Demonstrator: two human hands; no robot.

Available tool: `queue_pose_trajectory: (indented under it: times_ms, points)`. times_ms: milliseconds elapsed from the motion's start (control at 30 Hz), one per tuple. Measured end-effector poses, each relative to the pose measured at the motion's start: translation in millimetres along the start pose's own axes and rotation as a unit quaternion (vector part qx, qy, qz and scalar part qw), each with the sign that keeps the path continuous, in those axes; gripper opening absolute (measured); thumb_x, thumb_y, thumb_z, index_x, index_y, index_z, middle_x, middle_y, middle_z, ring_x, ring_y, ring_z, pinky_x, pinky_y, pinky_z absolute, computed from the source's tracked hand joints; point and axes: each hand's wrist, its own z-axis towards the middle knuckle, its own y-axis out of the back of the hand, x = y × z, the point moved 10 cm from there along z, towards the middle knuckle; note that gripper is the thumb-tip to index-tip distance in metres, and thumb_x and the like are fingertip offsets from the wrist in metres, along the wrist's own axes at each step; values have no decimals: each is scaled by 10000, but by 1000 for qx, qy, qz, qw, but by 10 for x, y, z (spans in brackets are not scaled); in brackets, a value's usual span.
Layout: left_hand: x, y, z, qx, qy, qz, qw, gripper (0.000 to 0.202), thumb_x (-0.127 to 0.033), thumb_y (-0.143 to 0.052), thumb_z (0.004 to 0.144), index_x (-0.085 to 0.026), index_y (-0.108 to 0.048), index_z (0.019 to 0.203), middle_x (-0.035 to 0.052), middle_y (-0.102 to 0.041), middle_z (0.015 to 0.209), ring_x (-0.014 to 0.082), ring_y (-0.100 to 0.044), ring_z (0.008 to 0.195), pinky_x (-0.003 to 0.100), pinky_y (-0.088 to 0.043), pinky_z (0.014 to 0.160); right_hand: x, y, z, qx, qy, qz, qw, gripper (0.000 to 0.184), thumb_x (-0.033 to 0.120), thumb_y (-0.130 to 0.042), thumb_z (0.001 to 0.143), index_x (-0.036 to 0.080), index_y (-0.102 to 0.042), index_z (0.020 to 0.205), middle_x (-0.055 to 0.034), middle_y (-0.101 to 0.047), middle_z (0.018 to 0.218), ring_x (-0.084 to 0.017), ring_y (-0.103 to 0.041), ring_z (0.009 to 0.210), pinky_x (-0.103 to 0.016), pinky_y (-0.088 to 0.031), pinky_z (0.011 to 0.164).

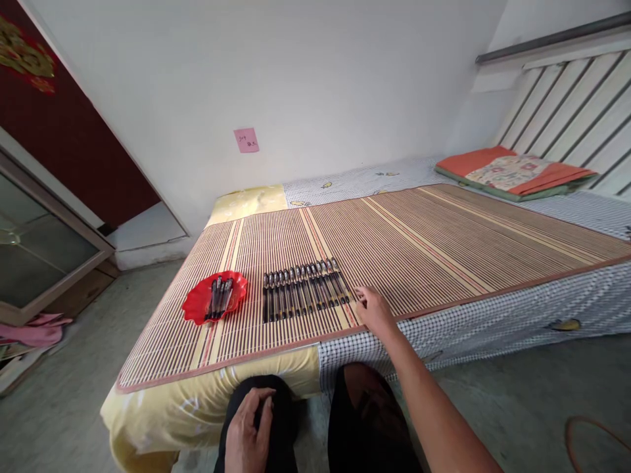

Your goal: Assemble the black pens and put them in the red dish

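Pens (219,299) on the red plate (195,304) slant just past twelve o'clock; my left hand (250,430) rests empty, loosely curled; rowed pens (306,289) on the mat (394,249) fan their long axes twelve to eleven; at their three o'clock, my half-open right hand (373,310) looks empty.

On the mat (419,243), a row of pens (306,292) lies right of a plate (194,299) holding more pens (219,297). Just right of the row is the right hand (373,310); farther right, behind, lies folded cloth (513,172)
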Motion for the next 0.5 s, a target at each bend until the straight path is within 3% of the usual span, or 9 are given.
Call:
queue_pose_trajectory:
  times_ms: [233,500]
  points:
    - [6,-20,1,6,2,2,1000,271,-420,-539,989,-238,-739,971,37,-776,884,203,-764,797,265,-622,717,15,36,-18,7,21,-34,999,261,84,-562,894,139,-731,1084,-125,-667,1123,-244,-635,1087,-347,-491,988]
    - [5,-7,-14,4,-1,2,1000,275,-423,-536,992,-239,-740,966,32,-773,867,201,-760,779,262,-622,712,76,23,-24,8,29,-62,998,262,84,-580,898,163,-740,1090,-102,-672,1113,-227,-629,1079,-315,-476,960]
